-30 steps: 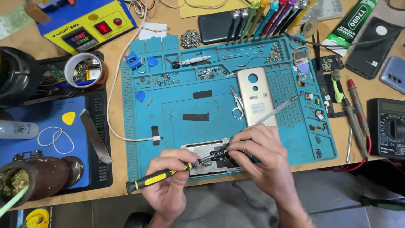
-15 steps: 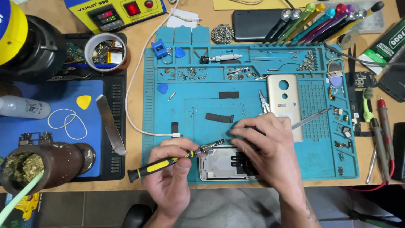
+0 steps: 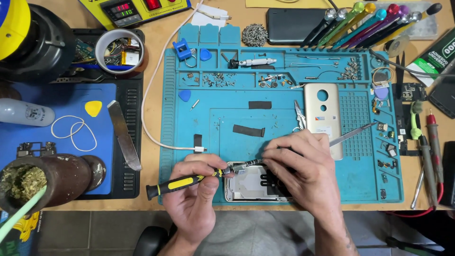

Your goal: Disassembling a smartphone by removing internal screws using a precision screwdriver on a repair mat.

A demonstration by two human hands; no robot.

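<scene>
An opened phone [image 3: 253, 187] lies at the near edge of the blue work mat [image 3: 284, 142]. My left hand [image 3: 194, 194] holds a black and yellow screwdriver [image 3: 182, 182], its tip resting on the phone's upper left part. My right hand [image 3: 303, 166] lies over the phone's right side and holds metal tweezers [image 3: 350, 133], whose free end sticks out to the right. A gold back cover [image 3: 323, 114] rests on the mat just beyond my right hand.
Screws and small parts fill the mat's top trays. A white cable [image 3: 156, 109] runs along the mat's left edge. Coloured screwdrivers [image 3: 374, 19] lie top right, a dark phone [image 3: 294, 19] beside them. A blade [image 3: 123, 135], a tape roll [image 3: 118, 50] and a brown cup [image 3: 47, 182] sit left.
The view has shifted down and left over the bench. Both hands stay on the phone, with the screwdriver tip still at its upper left part.
</scene>
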